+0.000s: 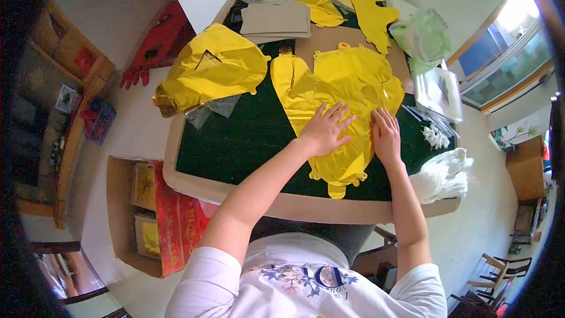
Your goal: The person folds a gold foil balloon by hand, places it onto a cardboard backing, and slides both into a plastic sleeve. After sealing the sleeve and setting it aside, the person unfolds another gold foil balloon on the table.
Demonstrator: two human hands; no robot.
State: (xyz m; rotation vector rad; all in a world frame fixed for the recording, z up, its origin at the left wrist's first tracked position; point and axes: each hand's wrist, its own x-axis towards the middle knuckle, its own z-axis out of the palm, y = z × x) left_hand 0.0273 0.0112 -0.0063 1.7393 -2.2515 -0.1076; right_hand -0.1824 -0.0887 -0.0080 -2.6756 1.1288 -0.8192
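A flat, uninflated yellow foil balloon [338,91] lies across the dark green table top in front of me. My left hand [325,131] rests on its middle, palm down with the fingers spread. At the balloon's right edge is my right hand [386,135], its fingers close together and bent over the foil; the thumb is hidden. A second yellow foil balloon [215,65], creased and with a dark opening, lies to the left, overhanging the table edge.
More yellow foil pieces [371,15] and a grey cardboard stack [275,20] lie at the back. On the right are a green plastic bag [421,38], white sticks [421,115], small white parts [435,136] and a white bag [444,175]. An open carton [126,218] stands on the floor at left.
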